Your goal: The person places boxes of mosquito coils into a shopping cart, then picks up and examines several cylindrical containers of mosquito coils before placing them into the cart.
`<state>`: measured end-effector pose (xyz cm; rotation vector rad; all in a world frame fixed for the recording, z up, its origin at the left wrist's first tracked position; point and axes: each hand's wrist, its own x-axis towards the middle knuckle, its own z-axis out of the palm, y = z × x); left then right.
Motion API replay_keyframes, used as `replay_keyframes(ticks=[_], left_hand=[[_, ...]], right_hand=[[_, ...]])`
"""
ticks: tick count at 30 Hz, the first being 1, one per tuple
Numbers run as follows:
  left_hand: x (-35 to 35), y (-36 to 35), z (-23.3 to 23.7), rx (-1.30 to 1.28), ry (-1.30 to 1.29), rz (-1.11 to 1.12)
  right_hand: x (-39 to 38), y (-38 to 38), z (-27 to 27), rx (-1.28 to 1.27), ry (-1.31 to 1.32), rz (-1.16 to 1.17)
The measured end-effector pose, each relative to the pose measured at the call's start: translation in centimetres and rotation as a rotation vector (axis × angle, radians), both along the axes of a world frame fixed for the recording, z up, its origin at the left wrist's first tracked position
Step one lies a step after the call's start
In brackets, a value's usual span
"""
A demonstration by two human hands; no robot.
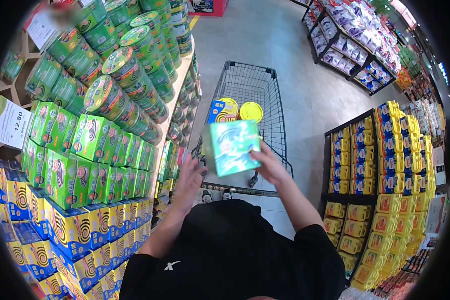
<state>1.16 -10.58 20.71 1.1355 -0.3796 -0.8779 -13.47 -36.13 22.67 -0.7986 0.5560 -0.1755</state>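
My right hand [270, 162] grips a green mosquito coil box [234, 147] by its right edge, in front of my chest and over the near end of the shopping cart [275, 107]. The box is blurred by motion. Just left of it, my left hand [187, 180] is open with fingers apart and appears to hold nothing. Inside the cart lie a blue and yellow box [218, 111] and round yellow-lidded tubs [251, 112], partly hidden behind the green box.
Stacked at left are green tubs [120, 60], green boxes [65, 175] and blue-yellow coil boxes [70, 227], with a price card [14, 124]. A rack of yellow jugs [360, 215] stands at right. Bagged goods [355, 40] fill a display at the back right.
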Motion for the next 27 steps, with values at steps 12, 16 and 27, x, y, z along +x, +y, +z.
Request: replay_keyframes(ticks=[12,16,27], left_hand=[[1.0,3.5,-0.1,0.258,0.143,0.457],[0.6,4.1,-0.2,0.324,0.185,0.560],[0.5,3.6,-0.4,0.371,0.239,0.665]], right_hand=[[3.2,-20.5,-13.4,-0.130,0.075,-0.256],[4.2,-21.4,-18.1,-0.074,0.139,-0.230],[3.8,-21.2,-25.5,0.018,0.273,-0.152]])
